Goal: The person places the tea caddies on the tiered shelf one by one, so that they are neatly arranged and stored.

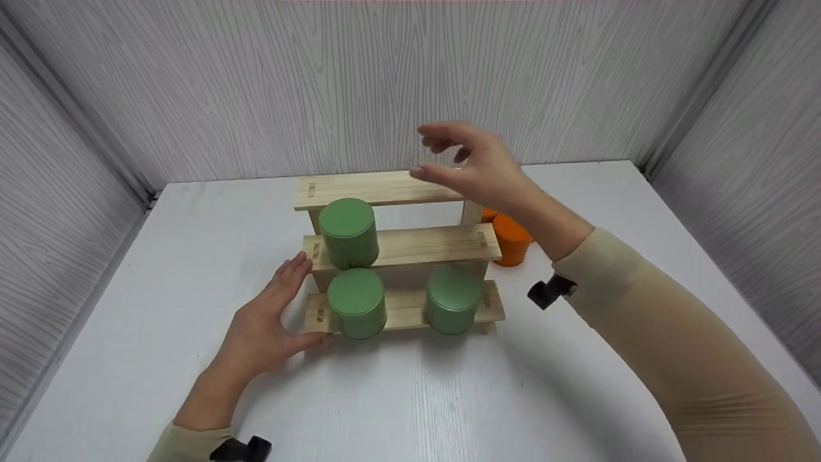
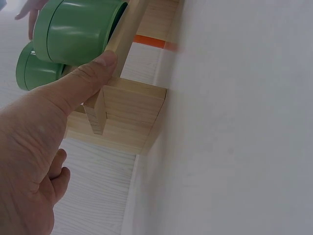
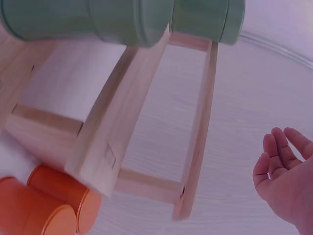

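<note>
A three-tier wooden shelf (image 1: 410,247) stands on the white table. One green tin (image 1: 349,234) stands at the left of its middle tier. On the lowest tier, a second green tin (image 1: 357,305) is at the left and a third green tin (image 1: 454,301) towards the right. My left hand (image 1: 263,327) rests against the shelf's left end, fingers spread wide. In the left wrist view its thumb (image 2: 93,76) touches a plank's edge beside a tin. Above the top tier's right end hovers my right hand (image 1: 478,160), holding nothing, thumb apart from its loosely bent fingers.
Two orange tins stand by the shelf's right side; the nearer orange tin (image 1: 511,240) partly hides the other, and my right arm passes close above them. Pale wood-grain walls (image 1: 359,83) enclose the table (image 1: 410,410) at the back and both sides.
</note>
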`<state>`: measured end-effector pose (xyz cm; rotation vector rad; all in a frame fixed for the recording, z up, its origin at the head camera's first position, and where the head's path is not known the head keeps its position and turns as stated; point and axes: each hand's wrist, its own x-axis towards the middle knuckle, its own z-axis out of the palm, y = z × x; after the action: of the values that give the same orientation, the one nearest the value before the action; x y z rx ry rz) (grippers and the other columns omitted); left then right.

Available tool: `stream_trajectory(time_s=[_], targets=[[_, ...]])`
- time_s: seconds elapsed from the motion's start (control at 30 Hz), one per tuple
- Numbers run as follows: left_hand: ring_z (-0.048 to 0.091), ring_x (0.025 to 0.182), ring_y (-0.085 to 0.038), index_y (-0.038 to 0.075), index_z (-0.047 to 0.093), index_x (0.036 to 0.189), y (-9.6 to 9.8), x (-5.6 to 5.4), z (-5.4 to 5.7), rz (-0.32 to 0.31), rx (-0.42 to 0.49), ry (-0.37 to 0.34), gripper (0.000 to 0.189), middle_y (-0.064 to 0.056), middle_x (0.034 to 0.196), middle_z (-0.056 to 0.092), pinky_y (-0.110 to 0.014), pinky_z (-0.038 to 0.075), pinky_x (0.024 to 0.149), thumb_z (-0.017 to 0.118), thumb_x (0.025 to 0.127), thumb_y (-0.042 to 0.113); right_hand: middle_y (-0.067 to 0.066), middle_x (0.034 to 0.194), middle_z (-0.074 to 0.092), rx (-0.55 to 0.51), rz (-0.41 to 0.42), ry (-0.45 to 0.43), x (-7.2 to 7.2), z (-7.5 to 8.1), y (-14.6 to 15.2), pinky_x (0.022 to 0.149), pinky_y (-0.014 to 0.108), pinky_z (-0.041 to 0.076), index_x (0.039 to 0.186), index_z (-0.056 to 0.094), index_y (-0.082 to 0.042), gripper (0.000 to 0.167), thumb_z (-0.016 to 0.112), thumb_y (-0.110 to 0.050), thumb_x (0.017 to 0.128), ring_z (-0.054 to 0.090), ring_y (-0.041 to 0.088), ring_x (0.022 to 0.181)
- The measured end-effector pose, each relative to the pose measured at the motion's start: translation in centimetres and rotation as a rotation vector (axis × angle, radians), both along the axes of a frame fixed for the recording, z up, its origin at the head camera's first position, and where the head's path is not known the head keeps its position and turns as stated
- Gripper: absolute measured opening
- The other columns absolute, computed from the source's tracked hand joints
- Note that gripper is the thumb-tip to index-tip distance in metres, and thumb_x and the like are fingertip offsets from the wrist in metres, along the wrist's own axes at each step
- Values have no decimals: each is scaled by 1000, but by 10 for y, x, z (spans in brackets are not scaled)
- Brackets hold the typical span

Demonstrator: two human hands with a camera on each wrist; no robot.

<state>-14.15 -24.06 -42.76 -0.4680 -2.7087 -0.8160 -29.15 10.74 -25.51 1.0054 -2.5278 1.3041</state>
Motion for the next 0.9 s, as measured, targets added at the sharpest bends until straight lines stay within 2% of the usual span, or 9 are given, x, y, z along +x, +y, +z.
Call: stream_trajectory(time_s=[0.2, 0.37, 0.6, 0.73, 0.9], targets=[[29, 159, -25, 20, 30, 169, -1, 1, -1, -2, 1, 7, 125, 4, 174, 28, -50, 40, 121, 103, 68, 29, 1, 134, 67, -17, -77, -8, -10, 6, 38, 97, 30, 46, 149, 63, -17, 56, 79, -35, 97, 59, 15, 120], [28, 159, -25, 21, 30, 170, 0, 1, -1, 1, 0, -2, 124, 4, 174, 27, -50, 40, 121, 103, 69, 29, 4, 131, 67, -12, -154, -28, -15, 0, 70, 96, 28, 47, 149, 63, -19, 55, 77, -35, 99, 59, 18, 121], [29, 159, -23, 20, 32, 169, 1, 1, -1, -5, 2, 17, 125, 5, 174, 29, -47, 39, 122, 104, 67, 30, 6, 132, 69, 13, -256, -56, -20, -23, 111, 96, 29, 48, 151, 61, -22, 58, 77, -41, 98, 61, 19, 120], [29, 159, -24, 21, 31, 169, 0, 2, -2, -4, 1, 21, 125, 5, 174, 29, -49, 39, 122, 104, 68, 30, 5, 134, 67, 16, -290, -101, -21, -38, 128, 98, 31, 47, 153, 59, -23, 62, 78, -45, 97, 61, 18, 122], [29, 159, -26, 21, 30, 169, 0, 3, -1, -3, 9, 12, 125, 5, 174, 29, -50, 39, 122, 103, 68, 30, 8, 137, 66, 11, -315, -161, -20, -56, 148, 99, 33, 46, 155, 57, -22, 64, 78, -42, 97, 60, 19, 122]])
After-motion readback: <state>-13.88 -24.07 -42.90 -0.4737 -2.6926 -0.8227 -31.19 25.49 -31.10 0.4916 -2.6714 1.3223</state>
